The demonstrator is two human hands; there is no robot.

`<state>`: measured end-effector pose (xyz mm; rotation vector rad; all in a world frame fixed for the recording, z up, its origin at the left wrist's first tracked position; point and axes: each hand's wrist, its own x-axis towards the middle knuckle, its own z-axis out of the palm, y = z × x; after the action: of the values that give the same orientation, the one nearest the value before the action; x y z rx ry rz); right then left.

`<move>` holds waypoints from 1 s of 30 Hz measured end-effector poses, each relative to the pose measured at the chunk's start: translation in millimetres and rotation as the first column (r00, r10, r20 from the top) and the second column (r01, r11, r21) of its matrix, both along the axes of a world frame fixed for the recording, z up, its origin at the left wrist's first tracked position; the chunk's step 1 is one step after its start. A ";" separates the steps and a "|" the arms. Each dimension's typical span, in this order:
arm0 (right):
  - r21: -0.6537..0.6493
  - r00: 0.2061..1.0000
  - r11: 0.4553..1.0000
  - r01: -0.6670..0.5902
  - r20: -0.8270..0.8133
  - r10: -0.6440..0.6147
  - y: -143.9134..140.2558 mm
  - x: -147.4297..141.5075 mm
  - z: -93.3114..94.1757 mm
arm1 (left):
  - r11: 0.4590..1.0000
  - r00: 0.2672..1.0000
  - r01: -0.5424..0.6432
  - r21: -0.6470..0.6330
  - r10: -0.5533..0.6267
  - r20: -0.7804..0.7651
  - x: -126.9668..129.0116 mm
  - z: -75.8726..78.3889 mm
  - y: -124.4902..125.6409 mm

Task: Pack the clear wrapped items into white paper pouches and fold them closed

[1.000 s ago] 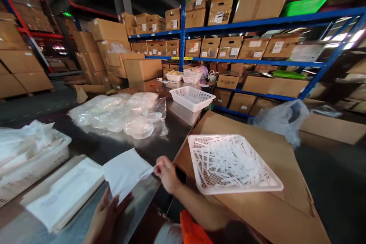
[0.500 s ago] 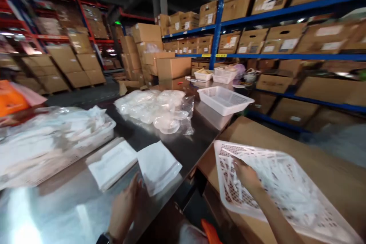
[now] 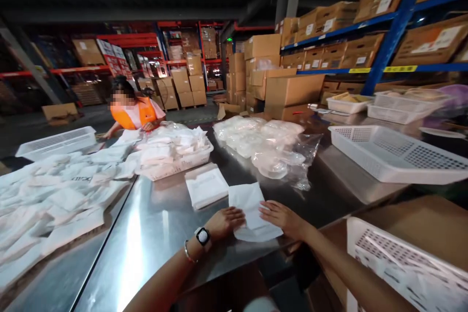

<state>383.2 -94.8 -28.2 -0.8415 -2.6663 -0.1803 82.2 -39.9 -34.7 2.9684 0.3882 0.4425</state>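
Both hands flat on a white pouch [image 3: 252, 212] at the near edge of the steel surface [image 3: 153, 234]: left hand [image 3: 224, 220] and right hand [image 3: 281, 217] press it down, fingers apart, gripping nothing. Pouch stack [image 3: 205, 186] just behind, within reach; clear bag of lids [image 3: 268, 148] farther; co-worker in orange vest [image 3: 135, 113] beyond.
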 end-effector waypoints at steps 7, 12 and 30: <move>-0.355 0.868 0.928 0.115 -0.419 -0.268 -16.6 -12.4 -16.3 | 0.774 0.919 -0.168 -0.610 0.347 0.188 -11.5 0.9 -27.7; -0.567 0.584 0.753 0.334 -0.503 -0.637 -23.1 -38.9 -19.7 | 0.645 0.785 -0.280 -0.711 0.580 0.217 0.3 -5.7 -42.3; -0.650 0.528 0.625 0.433 -0.380 -0.760 -3.9 -45.2 -15.4 | 0.500 0.589 -0.689 -0.525 0.808 -0.002 15.1 13.0 -40.1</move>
<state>338.0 -98.7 -43.6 -1.6638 -1.6544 0.5588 97.3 -79.9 -21.7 2.0574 1.5484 0.6550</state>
